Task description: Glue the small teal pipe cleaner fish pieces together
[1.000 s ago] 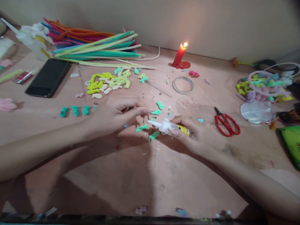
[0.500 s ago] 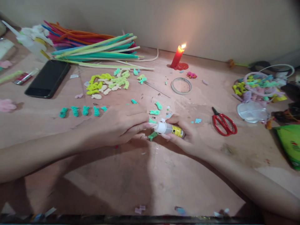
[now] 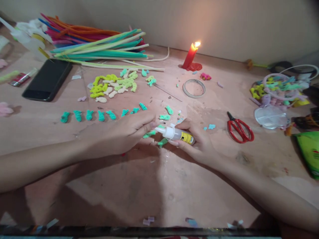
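Note:
My right hand (image 3: 190, 137) is closed around a small glue bottle (image 3: 185, 136) with a yellow label and a white nozzle pointing left. My left hand (image 3: 136, 129) has its fingers drawn together by the nozzle tip. A green pipe-cleaner piece (image 3: 149, 134) shows at the underside of those fingers and seems held; the exact contact is hidden. Close by lie other green pieces, one (image 3: 162, 142) below the nozzle and another (image 3: 164, 117) above it. Beyond my left hand, several teal twisted pieces (image 3: 101, 116) form a row.
A lit red candle (image 3: 190, 57) stands at the back near a tape ring (image 3: 193, 88). Red-handled scissors (image 3: 240, 131) lie to the right. A phone (image 3: 48, 79), pipe cleaners (image 3: 99, 49) and a heap of yellow and white pieces (image 3: 113, 86) occupy the left back.
My left hand has drawn slightly left from the bottle, so the nozzle tip and a green piece under the fingers now show. More of the teal row is uncovered. The view has shifted a little.

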{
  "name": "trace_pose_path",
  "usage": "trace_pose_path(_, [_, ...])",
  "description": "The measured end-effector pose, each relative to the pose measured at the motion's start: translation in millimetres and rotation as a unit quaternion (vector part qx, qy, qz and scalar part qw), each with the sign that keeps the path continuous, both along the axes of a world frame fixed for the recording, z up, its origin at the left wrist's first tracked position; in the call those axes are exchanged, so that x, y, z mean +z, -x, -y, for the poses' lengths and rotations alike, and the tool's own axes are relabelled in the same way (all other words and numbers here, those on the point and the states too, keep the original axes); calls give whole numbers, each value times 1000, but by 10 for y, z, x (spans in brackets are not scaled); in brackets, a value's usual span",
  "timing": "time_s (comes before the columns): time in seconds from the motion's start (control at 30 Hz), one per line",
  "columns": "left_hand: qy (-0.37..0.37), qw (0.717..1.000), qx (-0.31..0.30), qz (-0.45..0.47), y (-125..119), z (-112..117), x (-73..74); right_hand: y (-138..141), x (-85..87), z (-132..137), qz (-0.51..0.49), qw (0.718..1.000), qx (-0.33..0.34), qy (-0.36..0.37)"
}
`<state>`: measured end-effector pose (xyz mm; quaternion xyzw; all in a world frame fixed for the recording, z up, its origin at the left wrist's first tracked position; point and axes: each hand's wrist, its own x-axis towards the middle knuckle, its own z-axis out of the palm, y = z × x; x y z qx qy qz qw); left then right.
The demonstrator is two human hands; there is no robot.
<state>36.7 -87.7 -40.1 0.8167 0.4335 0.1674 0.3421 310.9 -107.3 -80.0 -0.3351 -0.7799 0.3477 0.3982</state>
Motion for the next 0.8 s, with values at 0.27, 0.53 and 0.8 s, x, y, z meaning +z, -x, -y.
trace_pose_path(0.27, [34, 999, 39, -10, -33, -9, -2, -5, -6, 9, -14, 1000, -7, 14])
trace_pose_path(0.53, [10, 998, 52, 43, -76, -76, 53, 2, -32, 1, -53, 998, 2, 38])
trace_pose_path(0.8, [33, 999, 29, 28, -58, -89, 5, -9, -35, 2, -53, 997, 3, 49])
